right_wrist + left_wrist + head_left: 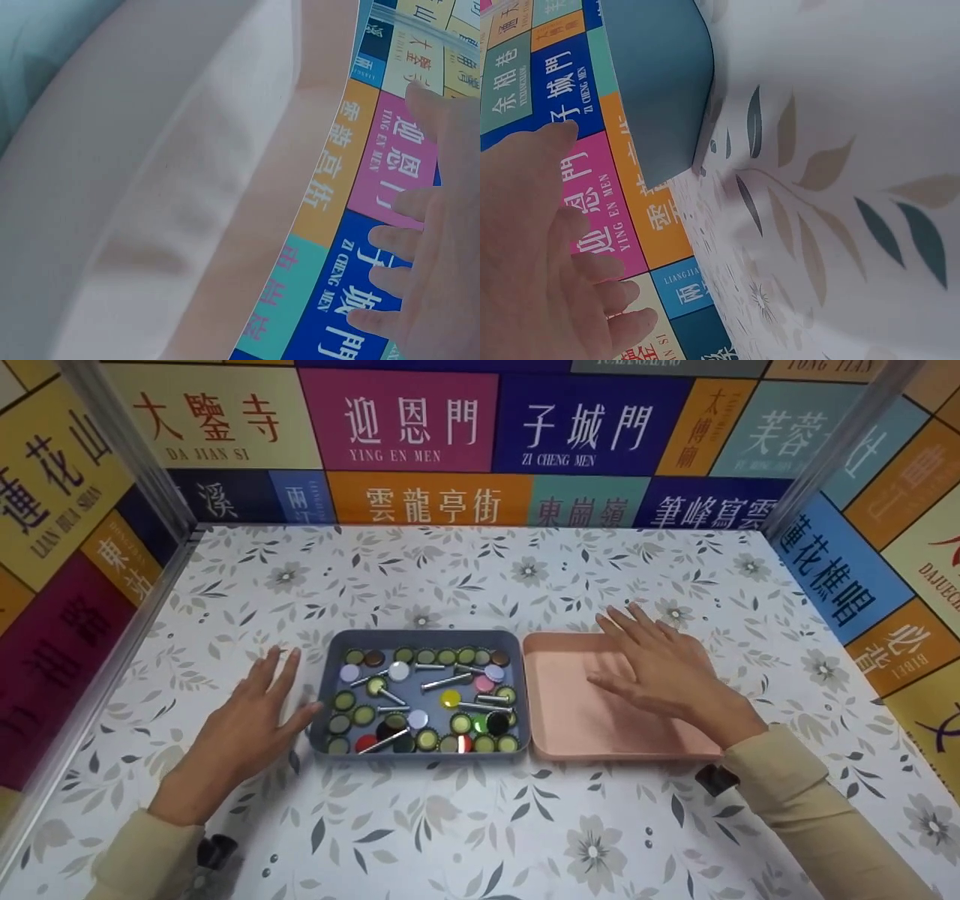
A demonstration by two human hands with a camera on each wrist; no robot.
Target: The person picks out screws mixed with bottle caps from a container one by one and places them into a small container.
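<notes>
My left hand (238,729), fingers extended, hovers at the left side of a blue-grey tray (324,690), thumb tip close to its rim. Inside that tray lie many bottle caps, mostly green-lined, like the one at the lower middle (427,739), plus metal bolts (445,682) and coloured discs such as a yellow one (450,699). A pink tray (577,697) stands right beside it with a bare floor. Above its right part my right hand (664,671) is spread, holding nothing. In the left wrist view, the blue-grey tray's outer wall (656,82) shows near the thumb.
Both trays stand on a table with a leaf-and-flower cover (420,817). Colourful panels with Chinese lettering (409,427) close off the back and both sides. Dark straps (716,780) show under the wrists.
</notes>
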